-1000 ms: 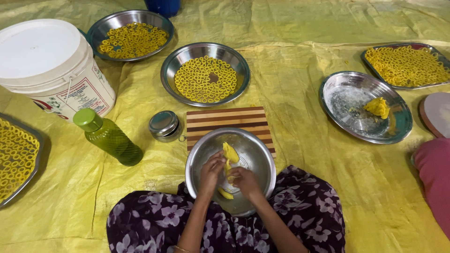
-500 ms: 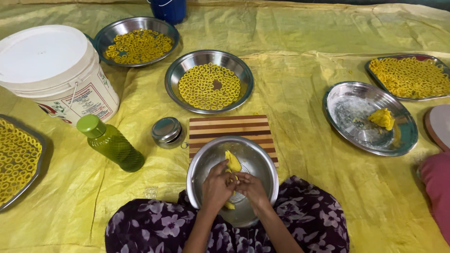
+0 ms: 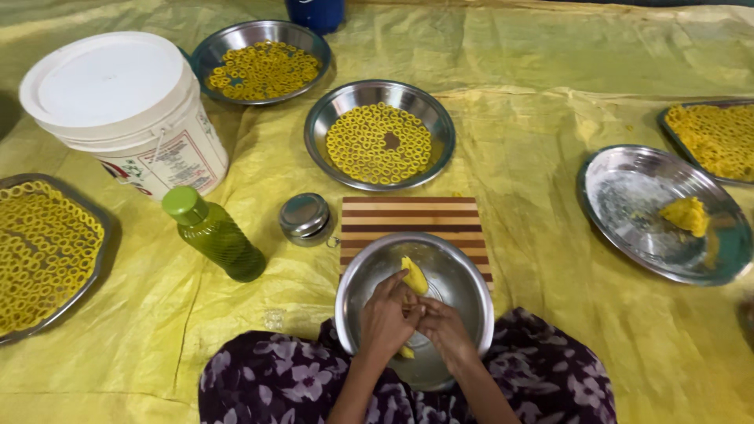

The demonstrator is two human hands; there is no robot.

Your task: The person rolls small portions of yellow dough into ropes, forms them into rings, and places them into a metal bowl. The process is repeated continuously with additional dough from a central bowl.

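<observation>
At the lower centre of the frame both hands meet inside a steel bowl resting in the person's lap, so any scraps fall into it. The left hand and right hand have their fingers curled tight around a strip of yellow dough, whose tip sticks up past the fingers. A striped cutting board lies just beyond the bowl, with a steel plate of dough rings above it, a green bottle to the left and a white lidded bucket at the upper left.
</observation>
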